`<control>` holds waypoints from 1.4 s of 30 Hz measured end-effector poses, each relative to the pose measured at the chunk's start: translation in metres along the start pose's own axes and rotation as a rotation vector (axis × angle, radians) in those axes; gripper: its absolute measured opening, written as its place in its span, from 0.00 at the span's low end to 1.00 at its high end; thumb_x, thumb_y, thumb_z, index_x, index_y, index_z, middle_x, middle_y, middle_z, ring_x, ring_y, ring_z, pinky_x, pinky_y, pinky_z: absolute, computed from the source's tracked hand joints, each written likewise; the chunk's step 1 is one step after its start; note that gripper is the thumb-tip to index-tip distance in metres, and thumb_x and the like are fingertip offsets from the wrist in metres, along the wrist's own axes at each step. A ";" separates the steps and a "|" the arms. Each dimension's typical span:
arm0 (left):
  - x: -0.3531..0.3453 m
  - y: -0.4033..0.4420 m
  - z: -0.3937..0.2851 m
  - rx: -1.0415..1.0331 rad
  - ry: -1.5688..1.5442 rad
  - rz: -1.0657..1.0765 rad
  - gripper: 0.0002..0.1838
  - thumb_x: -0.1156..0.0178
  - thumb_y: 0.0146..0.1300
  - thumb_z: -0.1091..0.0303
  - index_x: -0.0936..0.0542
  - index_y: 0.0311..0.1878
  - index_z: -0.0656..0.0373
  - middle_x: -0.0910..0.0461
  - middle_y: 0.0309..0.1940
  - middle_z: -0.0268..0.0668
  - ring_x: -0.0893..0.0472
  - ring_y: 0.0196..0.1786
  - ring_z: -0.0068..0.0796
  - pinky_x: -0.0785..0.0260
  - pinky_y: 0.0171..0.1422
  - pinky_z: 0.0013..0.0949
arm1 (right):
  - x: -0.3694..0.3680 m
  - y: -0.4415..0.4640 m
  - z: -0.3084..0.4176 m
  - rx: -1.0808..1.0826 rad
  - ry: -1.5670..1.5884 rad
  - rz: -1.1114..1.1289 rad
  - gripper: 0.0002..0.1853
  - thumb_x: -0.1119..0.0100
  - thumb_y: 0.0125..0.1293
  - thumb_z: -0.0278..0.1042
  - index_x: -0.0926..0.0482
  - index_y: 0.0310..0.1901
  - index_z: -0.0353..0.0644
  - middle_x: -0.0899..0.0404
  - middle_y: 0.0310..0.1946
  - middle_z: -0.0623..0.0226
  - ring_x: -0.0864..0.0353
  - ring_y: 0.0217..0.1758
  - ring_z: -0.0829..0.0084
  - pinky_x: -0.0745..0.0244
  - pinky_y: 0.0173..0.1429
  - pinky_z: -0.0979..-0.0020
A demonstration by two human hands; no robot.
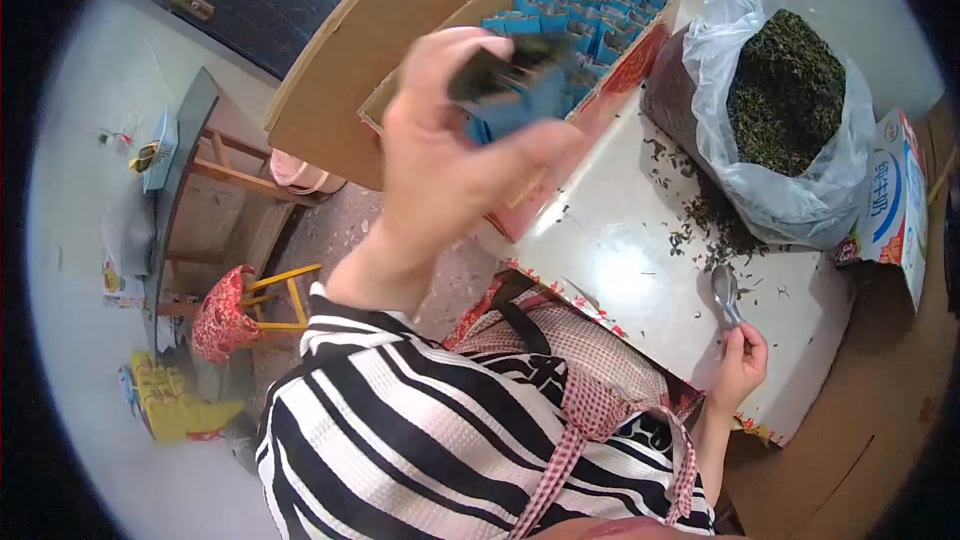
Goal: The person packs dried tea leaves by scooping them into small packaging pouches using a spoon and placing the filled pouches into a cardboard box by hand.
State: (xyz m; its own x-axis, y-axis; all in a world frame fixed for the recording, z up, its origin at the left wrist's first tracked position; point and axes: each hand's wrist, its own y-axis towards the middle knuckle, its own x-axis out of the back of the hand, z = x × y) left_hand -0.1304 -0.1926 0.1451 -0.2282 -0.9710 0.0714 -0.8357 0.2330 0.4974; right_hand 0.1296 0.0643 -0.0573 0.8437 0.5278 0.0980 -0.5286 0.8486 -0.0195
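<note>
My left hand (435, 145) is raised over the near end of a cardboard box (585, 135). Its thumb and fingers are closed around a small blue packet (545, 95) with dark leafy stuff at its top; motion blurs the packet. Rows of similar blue packets (590, 5) stand upright in the box, dark contents showing at their tops. Low at the right, my right hand (740, 365) pinches the handle of a metal spoon (725, 288), whose bowl lies over the white tabletop (620, 270) near scattered leaves (715, 225).
A clear plastic bag (720, 130) full of dark dried leaves (790, 90) stands at the back right, beside a printed milk carton (895, 200). Off to the left are a stool (285, 290) with a red cover (225, 315) and a glass-topped table (185, 160).
</note>
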 end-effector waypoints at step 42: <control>-0.072 -0.052 -0.070 -0.270 -0.602 0.620 0.19 0.30 0.56 0.61 0.21 0.49 0.55 0.26 0.44 0.34 0.25 0.46 0.35 0.35 0.48 0.35 | -0.011 0.023 0.023 0.388 -0.395 -0.058 0.06 0.39 0.59 0.23 0.18 0.38 0.34 0.18 0.35 0.56 0.18 0.37 0.64 0.24 0.43 0.70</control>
State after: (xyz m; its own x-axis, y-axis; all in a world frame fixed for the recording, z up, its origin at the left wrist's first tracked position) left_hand -0.0356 -0.1386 0.1742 -0.8846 -0.4653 -0.0330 -0.3477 0.6105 0.7116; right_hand 0.1062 0.0774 -0.0356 0.8129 0.3633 0.4552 -0.5407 0.7613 0.3579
